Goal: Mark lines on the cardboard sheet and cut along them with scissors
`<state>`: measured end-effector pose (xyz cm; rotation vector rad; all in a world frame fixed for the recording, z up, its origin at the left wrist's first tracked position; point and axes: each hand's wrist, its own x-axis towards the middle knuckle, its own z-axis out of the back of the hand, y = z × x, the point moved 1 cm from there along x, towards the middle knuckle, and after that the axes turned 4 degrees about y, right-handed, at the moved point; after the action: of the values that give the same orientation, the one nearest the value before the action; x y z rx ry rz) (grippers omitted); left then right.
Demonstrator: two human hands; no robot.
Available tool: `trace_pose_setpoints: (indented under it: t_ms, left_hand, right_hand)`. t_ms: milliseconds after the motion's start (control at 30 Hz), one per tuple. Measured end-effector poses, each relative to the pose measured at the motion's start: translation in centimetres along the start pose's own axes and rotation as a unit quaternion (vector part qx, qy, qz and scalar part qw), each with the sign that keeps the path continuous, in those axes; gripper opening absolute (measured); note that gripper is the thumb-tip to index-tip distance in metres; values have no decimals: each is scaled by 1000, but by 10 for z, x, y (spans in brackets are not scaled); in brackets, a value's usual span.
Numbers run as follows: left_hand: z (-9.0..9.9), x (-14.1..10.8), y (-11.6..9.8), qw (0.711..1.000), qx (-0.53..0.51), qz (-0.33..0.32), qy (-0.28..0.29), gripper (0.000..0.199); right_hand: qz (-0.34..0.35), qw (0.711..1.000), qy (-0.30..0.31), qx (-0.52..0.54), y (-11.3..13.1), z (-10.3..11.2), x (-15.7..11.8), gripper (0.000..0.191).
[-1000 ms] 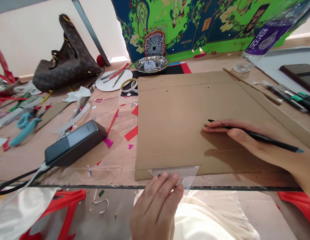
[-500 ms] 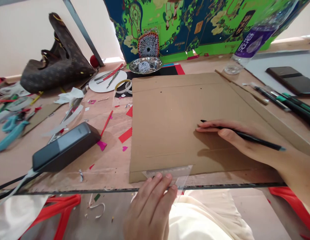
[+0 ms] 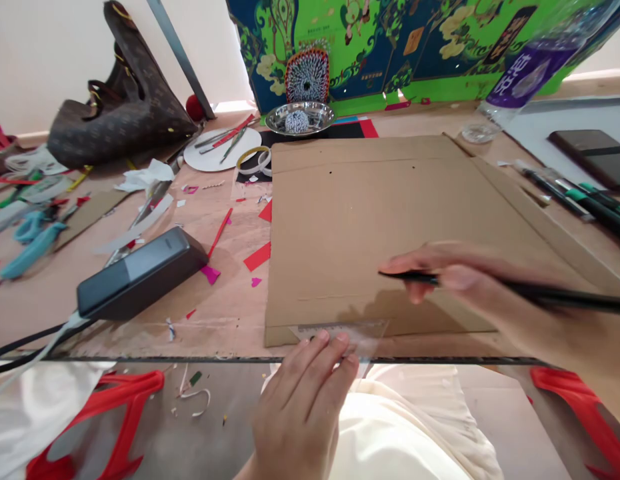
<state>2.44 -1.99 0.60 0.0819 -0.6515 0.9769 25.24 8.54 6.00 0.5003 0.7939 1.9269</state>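
Note:
A large sheet of brown cardboard [image 3: 365,227] lies on the wooden table, close to its front edge. My right hand [image 3: 470,287], blurred by motion, grips a black pen [image 3: 520,290] above the right half of the cardboard, with the pen's tip pointing left. My left hand [image 3: 310,393] rests its fingertips on a clear triangular ruler [image 3: 363,337], which lies over the cardboard's front edge and sticks out past the table edge. The left fingers are stretched out, pressing down on the ruler.
A grey power bank [image 3: 140,273] with cables stands at the left, near red and pink paper scraps. Behind the cardboard are a metal dish [image 3: 300,119] and tape rolls [image 3: 255,161]. A plastic bottle [image 3: 520,73], pens [image 3: 555,190] and a phone [image 3: 590,157] are at the right.
My right hand with the pen has come nearer to the front edge, and the pen has turned flatter. My left hand still holds the ruler down. The camera view has shifted slightly.

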Motion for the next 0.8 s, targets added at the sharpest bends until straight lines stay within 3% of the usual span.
trace_pose_setpoints:
  t_ms: [67,233,467,800]
  left_hand:
    - [0,1,-1,1000,-4,5,-7,17]
    - [1,2,-3,998,-10,21,-50,14]
    - [-1,-3,-4,999,-21,32,-33,19]
    - [-3,-3,-3,998,-14,35,-46,16]
  right_hand:
    - [27,997,71,30,29,-10,7,21]
    - [91,968,225,60,68,-33,34,20]
    - [41,968,223,106,57,-62,54,9]
    - [39,963,246,107,54,-65,54,11]
